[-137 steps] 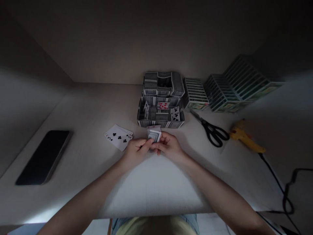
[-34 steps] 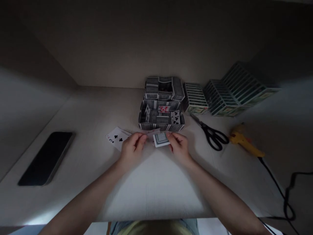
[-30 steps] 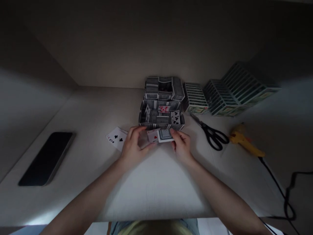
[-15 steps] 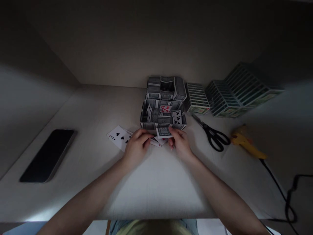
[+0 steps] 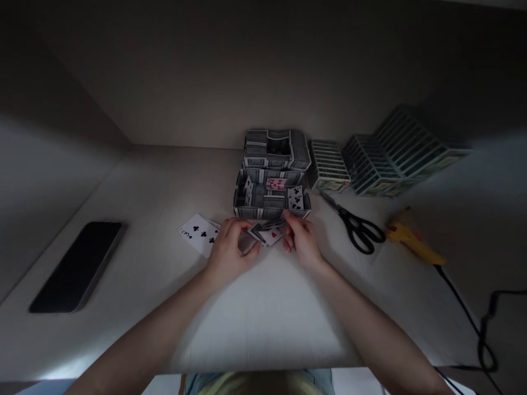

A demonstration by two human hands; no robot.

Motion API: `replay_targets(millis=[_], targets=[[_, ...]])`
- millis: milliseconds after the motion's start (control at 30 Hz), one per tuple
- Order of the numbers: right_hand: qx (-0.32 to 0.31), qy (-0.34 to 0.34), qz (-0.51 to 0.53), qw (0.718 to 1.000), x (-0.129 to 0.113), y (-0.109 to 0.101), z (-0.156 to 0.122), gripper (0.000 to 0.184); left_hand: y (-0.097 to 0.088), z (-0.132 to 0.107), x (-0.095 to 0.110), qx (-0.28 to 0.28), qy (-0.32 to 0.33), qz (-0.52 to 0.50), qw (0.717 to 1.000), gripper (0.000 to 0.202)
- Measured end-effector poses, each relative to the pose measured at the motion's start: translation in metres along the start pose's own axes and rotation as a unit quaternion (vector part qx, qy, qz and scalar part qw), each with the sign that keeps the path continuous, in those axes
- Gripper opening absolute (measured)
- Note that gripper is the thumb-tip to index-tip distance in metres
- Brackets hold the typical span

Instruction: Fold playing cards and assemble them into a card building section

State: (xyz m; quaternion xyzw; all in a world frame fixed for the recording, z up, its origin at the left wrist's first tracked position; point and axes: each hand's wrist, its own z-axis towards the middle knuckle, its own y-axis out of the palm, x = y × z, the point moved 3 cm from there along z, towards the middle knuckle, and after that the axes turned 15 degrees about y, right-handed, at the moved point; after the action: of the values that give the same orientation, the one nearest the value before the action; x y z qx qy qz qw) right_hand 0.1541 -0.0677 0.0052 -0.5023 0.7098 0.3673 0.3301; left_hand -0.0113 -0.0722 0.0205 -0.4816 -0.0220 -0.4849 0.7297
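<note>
In the head view, my right hand (image 5: 303,240) is closed on a few playing cards (image 5: 272,236); a red heart shows on one, and a patterned back is beside it. Facing it from the left, my left hand (image 5: 230,246) has thumb and forefinger apart at the cards' left end. Whether its forefinger touches them I cannot tell. Part of a three of clubs card (image 5: 198,233) sticks out from behind the left hand, on top of another card. Just beyond both hands stands an open box made of playing cards (image 5: 265,212), with loose-looking card faces inside.
Behind the open box is a second card-built box (image 5: 256,149) with a square hole. Slatted card structures (image 5: 329,159) stand to its right. Black-handled scissors (image 5: 362,230) and a yellow glue gun (image 5: 415,244) with a black cable lie right. A phone (image 5: 76,269) lies left.
The cards in my right hand have tilted, so a heart face now shows instead of mostly a patterned back. My left thumb and forefinger have spread apart.
</note>
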Motion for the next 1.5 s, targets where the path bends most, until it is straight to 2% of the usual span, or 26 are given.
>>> replay_targets(millis=[133, 267, 333, 433, 500, 567, 667, 733, 833, 933, 1033, 1100, 1200, 1267, 1333, 1433, 1500], targets=[[-0.012, -0.020, 0.021, 1.000, 0.001, -0.001, 0.000, 0.045, 0.002, -0.001, 0.000, -0.004, 0.000, 0.003, 1.000, 0.026], [0.001, -0.052, 0.033, 0.998, 0.002, 0.000, -0.002, 0.046, -0.014, 0.005, 0.002, 0.004, 0.006, 0.068, 0.998, 0.018], [0.018, -0.070, 0.025, 0.997, 0.002, 0.000, -0.005, 0.049, -0.026, 0.006, -0.003, 0.009, -0.026, 0.126, 0.992, 0.028], [0.055, -0.122, -0.041, 0.990, 0.003, 0.000, -0.011, 0.051, -0.040, 0.000, -0.021, -0.027, -0.061, 0.166, 0.984, 0.059], [0.080, -0.197, -0.122, 0.970, 0.004, 0.000, -0.016, 0.049, -0.044, -0.006, -0.036, -0.084, -0.089, 0.170, 0.978, 0.080], [0.057, -0.290, -0.243, 0.924, 0.006, 0.005, -0.024, 0.048, -0.046, -0.012, -0.048, -0.127, -0.106, 0.154, 0.974, 0.090], [-0.006, -0.363, -0.375, 0.853, 0.014, 0.014, -0.035, 0.045, -0.047, -0.013, -0.053, -0.158, -0.117, 0.125, 0.972, 0.080], [-0.043, -0.380, -0.425, 0.821, 0.019, 0.020, -0.041, 0.043, -0.049, -0.009, -0.051, -0.157, -0.119, 0.126, 0.972, 0.071], [-0.067, -0.389, -0.446, 0.803, 0.022, 0.025, -0.045, 0.041, -0.053, -0.004, -0.048, -0.149, -0.117, 0.119, 0.975, 0.064], [-0.073, -0.392, -0.423, 0.813, 0.021, 0.024, -0.044, 0.041, -0.056, 0.000, -0.047, -0.133, -0.116, 0.099, 0.979, 0.059], [-0.078, -0.374, -0.389, 0.839, 0.020, 0.022, -0.040, 0.041, -0.060, 0.005, -0.039, -0.084, -0.107, 0.094, 0.986, 0.054], [-0.084, -0.330, -0.356, 0.870, 0.020, 0.022, -0.038, 0.042, -0.063, 0.010, -0.029, -0.026, -0.083, 0.090, 0.992, 0.054], [-0.147, -0.193, -0.261, 0.934, 0.023, 0.026, -0.035, 0.037, -0.063, 0.012, -0.007, 0.058, -0.006, 0.077, 0.995, 0.061], [-0.210, -0.083, -0.152, 0.962, 0.024, 0.031, -0.035, 0.031, -0.059, 0.009, 0.008, 0.086, 0.075, 0.074, 0.991, 0.064], [-0.257, -0.010, -0.045, 0.965, 0.024, 0.035, -0.036, 0.031, -0.050, 0.004, 0.019, 0.087, 0.151, 0.028, 0.984, 0.069], [-0.364, 0.058, 0.034, 0.929, 0.024, 0.041, -0.039, 0.032, -0.035, -0.004, 0.029, 0.055, 0.199, -0.055, 0.977, 0.076], [-0.406, 0.083, 0.047, 0.909, 0.024, 0.041, -0.039, 0.032, -0.030, -0.007, 0.032, 0.058, 0.226, -0.078, 0.969, 0.075]])
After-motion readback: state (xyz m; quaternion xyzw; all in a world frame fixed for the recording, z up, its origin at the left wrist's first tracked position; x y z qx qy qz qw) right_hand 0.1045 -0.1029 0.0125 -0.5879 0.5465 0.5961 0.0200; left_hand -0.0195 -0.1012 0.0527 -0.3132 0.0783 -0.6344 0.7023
